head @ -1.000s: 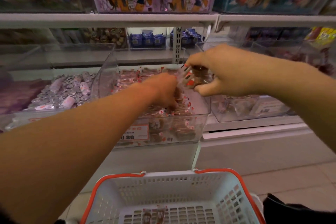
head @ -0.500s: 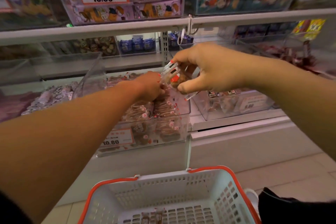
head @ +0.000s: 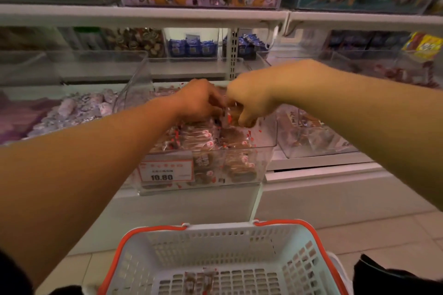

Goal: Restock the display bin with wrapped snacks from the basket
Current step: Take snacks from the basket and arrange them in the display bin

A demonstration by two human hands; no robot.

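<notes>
Clear-wrapped snack (head: 229, 116) pinched between left hand (head: 200, 100) and right hand (head: 249, 100) grips, over bin (head: 266, 151).

You see a clear display bin (head: 268, 141) heaped with brown snacks (head: 206, 136) in clear wrappers. Below, your white, orange-rimmed basket (head: 239, 242) holds a couple more.

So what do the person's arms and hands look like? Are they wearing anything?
Both arms are bare from the edge of the picture to the fingers: no sleeves, gloves or watch show. The left hand and right hand show no rings or bracelets, though the picture is a bit blurry there. Something dark shows at the bottom left corner, perhaps clothing, but I cannot tell.
</notes>
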